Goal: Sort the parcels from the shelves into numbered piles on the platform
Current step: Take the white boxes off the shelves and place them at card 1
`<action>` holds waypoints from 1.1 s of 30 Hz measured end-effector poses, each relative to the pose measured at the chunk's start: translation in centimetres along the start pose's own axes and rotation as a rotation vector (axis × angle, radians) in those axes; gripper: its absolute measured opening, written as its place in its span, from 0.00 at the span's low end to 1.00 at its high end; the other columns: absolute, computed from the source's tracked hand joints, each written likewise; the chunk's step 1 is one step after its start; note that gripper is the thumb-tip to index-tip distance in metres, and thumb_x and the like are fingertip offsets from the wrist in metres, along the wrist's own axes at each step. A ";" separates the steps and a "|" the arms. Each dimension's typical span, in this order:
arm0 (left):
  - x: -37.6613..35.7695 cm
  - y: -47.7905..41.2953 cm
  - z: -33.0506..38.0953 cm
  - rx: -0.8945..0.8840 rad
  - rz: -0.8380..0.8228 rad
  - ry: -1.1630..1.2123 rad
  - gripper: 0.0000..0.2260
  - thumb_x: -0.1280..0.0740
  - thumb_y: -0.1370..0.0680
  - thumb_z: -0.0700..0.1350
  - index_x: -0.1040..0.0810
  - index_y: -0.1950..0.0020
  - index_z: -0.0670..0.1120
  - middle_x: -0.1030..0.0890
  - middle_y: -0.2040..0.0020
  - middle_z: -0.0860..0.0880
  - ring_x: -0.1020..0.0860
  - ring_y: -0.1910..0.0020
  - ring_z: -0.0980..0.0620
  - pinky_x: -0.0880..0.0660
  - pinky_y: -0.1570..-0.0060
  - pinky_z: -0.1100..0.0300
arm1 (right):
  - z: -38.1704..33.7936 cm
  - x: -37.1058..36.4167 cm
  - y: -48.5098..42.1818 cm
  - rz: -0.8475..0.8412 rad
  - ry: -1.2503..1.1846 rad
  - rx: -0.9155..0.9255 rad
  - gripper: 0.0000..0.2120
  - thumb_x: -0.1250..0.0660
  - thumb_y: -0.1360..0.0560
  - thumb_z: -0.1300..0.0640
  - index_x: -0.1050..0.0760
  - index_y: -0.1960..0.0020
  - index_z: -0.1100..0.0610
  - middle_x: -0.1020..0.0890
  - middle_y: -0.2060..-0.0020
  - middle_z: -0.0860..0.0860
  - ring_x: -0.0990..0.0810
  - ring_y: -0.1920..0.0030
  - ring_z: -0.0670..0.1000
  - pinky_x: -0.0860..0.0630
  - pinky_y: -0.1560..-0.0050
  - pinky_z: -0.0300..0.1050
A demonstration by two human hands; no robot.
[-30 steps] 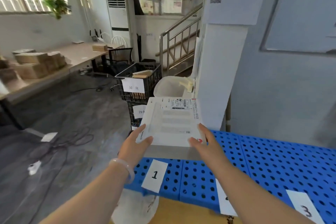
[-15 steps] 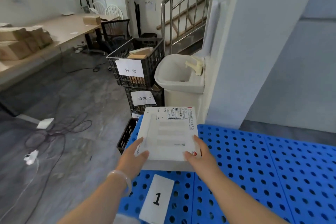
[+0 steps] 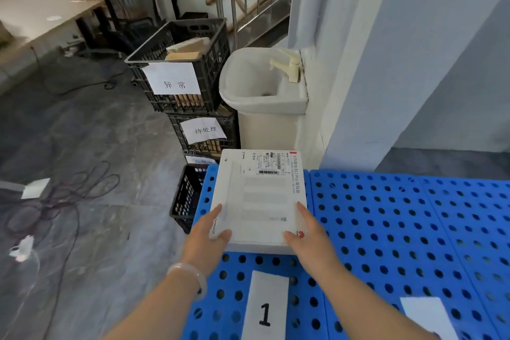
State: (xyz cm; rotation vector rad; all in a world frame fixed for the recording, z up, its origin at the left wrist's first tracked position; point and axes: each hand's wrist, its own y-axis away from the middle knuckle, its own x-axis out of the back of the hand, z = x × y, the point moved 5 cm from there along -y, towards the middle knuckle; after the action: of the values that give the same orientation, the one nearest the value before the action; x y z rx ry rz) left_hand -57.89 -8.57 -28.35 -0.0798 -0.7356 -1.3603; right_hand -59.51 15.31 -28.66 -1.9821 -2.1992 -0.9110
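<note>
A flat white parcel box (image 3: 259, 196) with a shipping label at its far end lies low over the left end of the blue perforated platform (image 3: 400, 223). My left hand (image 3: 207, 240) grips its near left corner, and my right hand (image 3: 309, 237) grips its near right corner. Just in front of the box, a white paper label marked "1" (image 3: 266, 309) lies on the platform. Another white label (image 3: 427, 315) shows at the lower right, its number out of frame. Whether the box rests on the platform or hovers just above it, I cannot tell.
Stacked black crates (image 3: 187, 63) with paper signs stand left of the platform's far corner, with a lower crate (image 3: 187, 196) against the platform's edge. A white sink (image 3: 262, 83) and a grey pillar (image 3: 358, 63) rise behind. Cables (image 3: 63, 196) lie on the floor at left.
The box has come down from chest height to the platform's left end behind label 1, both hands still on it. My view has tilted downward.
</note>
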 end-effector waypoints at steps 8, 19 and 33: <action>1.1 -0.1 4.6 -0.222 -0.047 -0.509 0.32 0.37 0.22 0.57 0.49 0.23 0.60 0.53 0.21 0.55 0.51 0.23 0.51 0.47 0.26 0.54 | -4.6 2.8 2.7 0.137 0.311 0.135 0.35 0.34 0.23 0.46 0.49 0.22 0.44 0.47 0.23 0.45 0.49 0.23 0.46 0.48 0.24 0.47; -9.9 11.3 22.9 -1.038 -0.212 -0.843 0.35 0.43 0.22 0.62 0.62 0.23 0.60 0.62 0.22 0.55 0.60 0.23 0.51 0.60 0.24 0.49 | -5.4 16.5 17.7 0.476 0.910 0.074 0.44 0.42 0.27 0.31 0.65 0.23 0.43 0.62 0.23 0.44 0.64 0.23 0.48 0.62 0.24 0.52; -30.2 44.2 37.6 -1.609 -0.316 -0.666 0.36 0.40 0.25 0.65 0.57 0.23 0.61 0.53 0.21 0.54 0.51 0.23 0.51 0.49 0.25 0.47 | 5.9 38.4 47.9 0.930 0.951 -0.252 0.45 0.42 0.29 0.29 0.64 0.23 0.42 0.60 0.22 0.45 0.64 0.23 0.48 0.62 0.24 0.54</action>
State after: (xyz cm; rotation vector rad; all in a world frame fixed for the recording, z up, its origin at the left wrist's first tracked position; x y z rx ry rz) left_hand -34.93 45.22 0.92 -1.7971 0.0232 -1.9396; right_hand -20.36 52.74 0.79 -1.7282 -0.5975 -1.4901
